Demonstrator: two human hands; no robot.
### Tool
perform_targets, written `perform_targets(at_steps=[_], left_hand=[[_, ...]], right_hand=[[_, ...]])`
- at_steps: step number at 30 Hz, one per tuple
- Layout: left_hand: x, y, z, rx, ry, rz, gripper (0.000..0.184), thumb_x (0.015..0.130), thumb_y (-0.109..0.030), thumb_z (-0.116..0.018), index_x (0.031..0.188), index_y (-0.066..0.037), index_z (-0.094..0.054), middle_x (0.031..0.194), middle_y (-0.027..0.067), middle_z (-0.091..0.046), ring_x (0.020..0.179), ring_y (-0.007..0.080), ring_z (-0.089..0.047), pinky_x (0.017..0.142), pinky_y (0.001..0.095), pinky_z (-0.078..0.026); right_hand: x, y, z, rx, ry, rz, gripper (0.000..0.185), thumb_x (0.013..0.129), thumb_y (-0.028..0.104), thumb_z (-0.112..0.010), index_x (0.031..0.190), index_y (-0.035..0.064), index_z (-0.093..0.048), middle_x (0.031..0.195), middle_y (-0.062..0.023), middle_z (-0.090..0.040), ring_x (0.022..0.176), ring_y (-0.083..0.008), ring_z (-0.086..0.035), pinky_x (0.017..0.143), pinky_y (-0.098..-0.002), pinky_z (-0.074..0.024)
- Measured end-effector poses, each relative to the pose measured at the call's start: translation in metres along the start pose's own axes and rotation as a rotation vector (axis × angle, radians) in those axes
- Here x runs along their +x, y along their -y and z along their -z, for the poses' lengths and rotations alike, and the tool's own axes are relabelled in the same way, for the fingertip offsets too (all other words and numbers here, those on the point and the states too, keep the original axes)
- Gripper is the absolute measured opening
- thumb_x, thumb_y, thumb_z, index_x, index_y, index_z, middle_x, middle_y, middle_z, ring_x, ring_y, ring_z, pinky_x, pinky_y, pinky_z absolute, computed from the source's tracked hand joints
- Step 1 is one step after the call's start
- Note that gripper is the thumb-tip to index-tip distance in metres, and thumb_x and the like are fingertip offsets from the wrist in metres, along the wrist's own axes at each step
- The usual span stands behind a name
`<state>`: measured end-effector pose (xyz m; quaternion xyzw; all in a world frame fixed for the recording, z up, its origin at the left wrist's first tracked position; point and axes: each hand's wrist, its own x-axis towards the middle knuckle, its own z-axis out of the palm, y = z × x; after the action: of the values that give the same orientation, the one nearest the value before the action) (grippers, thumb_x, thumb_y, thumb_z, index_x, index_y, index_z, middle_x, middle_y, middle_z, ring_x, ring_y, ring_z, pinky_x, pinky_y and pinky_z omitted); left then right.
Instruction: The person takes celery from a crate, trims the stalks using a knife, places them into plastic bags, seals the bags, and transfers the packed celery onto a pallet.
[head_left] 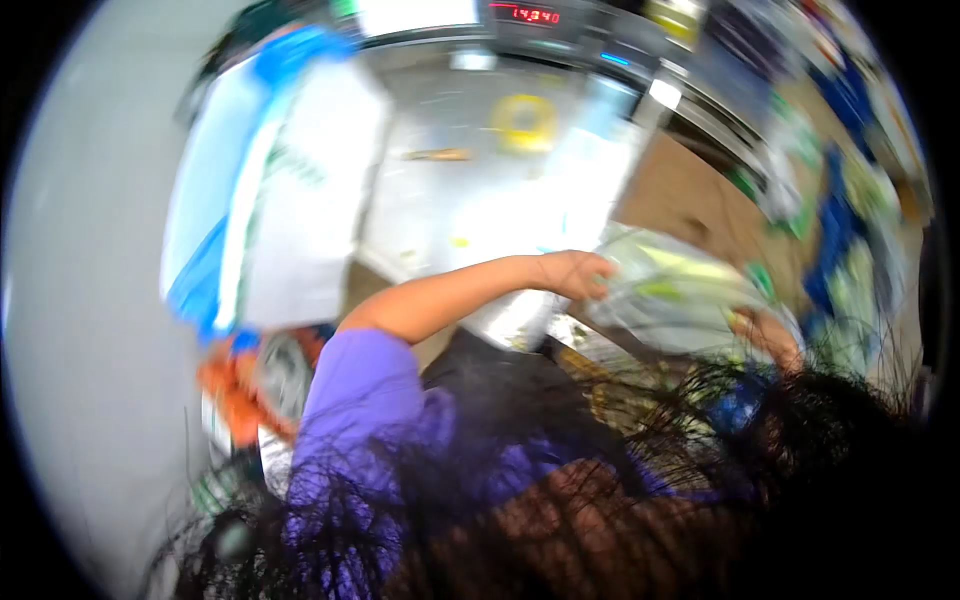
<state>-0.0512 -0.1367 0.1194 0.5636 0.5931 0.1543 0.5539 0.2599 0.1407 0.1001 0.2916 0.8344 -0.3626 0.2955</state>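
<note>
A clear plastic bag (665, 290) with pale green and yellow contents, perhaps vegetables, stretches between my two hands on the right side of the head view. My left hand (578, 274) has its fingers closed at the bag's left edge. On the bag's other side, my right hand (770, 337) grips it, partly hidden behind strands of hair. Motion smears the picture, so exactly what is in the bag cannot be made out.
Ahead is a pale shiny worktop (440, 215) with a yellow tape roll (524, 123) on it. Behind it stands a red digital display (535, 15). A white sack (310, 190) stands left, and a brown cardboard piece (685, 190) lies right. Bagged goods (840, 230) line the far right.
</note>
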Motion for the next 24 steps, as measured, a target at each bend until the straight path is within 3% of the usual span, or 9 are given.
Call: perform_targets(at_steps=[3, 6, 9, 10, 14, 15, 19, 23, 24], left_hand=[[-0.148, -0.079, 0.052, -0.051, -0.209, -0.105, 0.045, 0.085, -0.021, -0.055, 0.125, -0.004, -0.046, 0.117, 0.0149, -0.055, 0.105, 0.0214, -0.054, 0.088, 0.0345, -0.043], [-0.289, -0.039, 0.106, -0.254, -0.625, -0.177, 0.031, 0.088, -0.02, -0.055, 0.113, -0.001, -0.055, 0.098, 0.0092, -0.061, 0.093, 0.0159, -0.057, 0.084, 0.0315, -0.045], [-0.434, -0.002, 0.129, -0.294, -0.929, 0.094, 0.025, 0.089, -0.026, -0.053, 0.098, -0.003, -0.059, 0.088, 0.0059, -0.062, 0.087, 0.0149, -0.059, 0.082, 0.0311, -0.046], [-0.498, -0.006, 0.167, -0.43, -0.872, 0.12, 0.024, 0.09, -0.027, -0.052, 0.094, -0.004, -0.06, 0.087, 0.006, -0.062, 0.085, 0.0156, -0.06, 0.081, 0.0319, -0.047], [-0.593, 0.127, 0.155, -0.646, -0.408, 0.779, 0.031, 0.086, -0.033, -0.051, 0.094, -0.005, -0.061, 0.087, 0.008, -0.062, 0.081, 0.0191, -0.061, 0.075, 0.0336, -0.05], [-0.604, 0.17, 0.135, -0.593, -0.206, 0.928, 0.032, 0.085, -0.033, -0.052, 0.098, -0.005, -0.061, 0.089, 0.0094, -0.063, 0.083, 0.0198, -0.061, 0.075, 0.0342, -0.05], [-0.62, 0.234, 0.166, -0.271, 0.224, 1.28, 0.034, 0.083, -0.032, -0.053, 0.105, -0.007, -0.062, 0.097, 0.0122, -0.064, 0.087, 0.0238, -0.063, 0.077, 0.0384, -0.051], [-0.692, 0.278, 0.185, -0.33, -0.637, 1.074, 0.035, 0.08, -0.029, -0.057, 0.095, 0.002, -0.063, 0.088, 0.0181, -0.063, 0.063, 0.0255, -0.063, 0.056, 0.0363, -0.055], [-0.665, 0.31, 0.219, -0.298, -0.577, 1.036, 0.035, 0.079, -0.029, -0.058, 0.095, 0.002, -0.062, 0.087, 0.0179, -0.062, 0.063, 0.0252, -0.063, 0.055, 0.0366, -0.055]], right_hand=[[-0.09, 0.103, 0.029, 0.236, -0.056, 0.198, 0.053, 0.08, 0.027, -0.062, 0.125, 0.0021, -0.048, 0.126, -0.0145, -0.05, 0.12, -0.025, -0.045, 0.099, -0.0351, -0.0334], [-0.042, 0.211, 0.043, 0.281, -0.129, 0.366, 0.051, 0.078, 0.016, -0.061, 0.124, 0.0, -0.048, 0.123, -0.0149, -0.053, 0.117, -0.0242, -0.047, 0.095, -0.0346, -0.0369], [-0.004, 0.319, 0.034, 0.261, -0.138, 0.61, 0.048, 0.075, 0.009, -0.059, 0.121, -0.0016, -0.05, 0.114, -0.0147, -0.057, 0.109, -0.0228, -0.052, 0.092, -0.033, -0.0397], [-0.076, 0.388, 0.056, 0.249, -0.165, 0.586, 0.047, 0.074, 0.007, -0.059, 0.119, -0.002, -0.051, 0.11, -0.0145, -0.059, 0.106, -0.0222, -0.054, 0.09, -0.0324, -0.0406], [-0.04, 0.579, 0.048, 0.106, -0.012, 0.931, 0.043, 0.071, 0.001, -0.058, 0.114, -0.002, -0.055, 0.097, -0.0128, -0.065, 0.092, -0.0197, -0.061, 0.084, -0.0301, -0.0447], [-0.057, 0.644, 0.038, 0.106, 0.041, 0.788, 0.039, 0.073, 0.002, -0.059, 0.112, -0.001, -0.057, 0.095, -0.0116, -0.065, 0.089, -0.0179, -0.06, 0.082, -0.0296, -0.0453], [-0.011, 0.815, -0.019, -0.086, 0.042, 1.103, 0.03, 0.081, 0.016, -0.06, 0.108, 0.0016, -0.059, 0.093, -0.0119, -0.065, 0.085, -0.0185, -0.062, 0.078, -0.0299, -0.0468], [0.04, 0.911, -0.12, -0.309, 0.31, 1.158, 0.032, 0.079, 0.022, -0.059, 0.105, 0.0033, -0.06, 0.093, -0.0143, -0.064, 0.087, -0.0287, -0.062, 0.076, -0.0353, -0.048], [0.091, 0.915, -0.123, -0.513, 0.265, 1.082, 0.036, 0.078, 0.024, -0.06, 0.109, 0.0051, -0.059, 0.096, -0.0153, -0.063, 0.09, -0.0291, -0.061, 0.078, -0.0356, -0.0476]])
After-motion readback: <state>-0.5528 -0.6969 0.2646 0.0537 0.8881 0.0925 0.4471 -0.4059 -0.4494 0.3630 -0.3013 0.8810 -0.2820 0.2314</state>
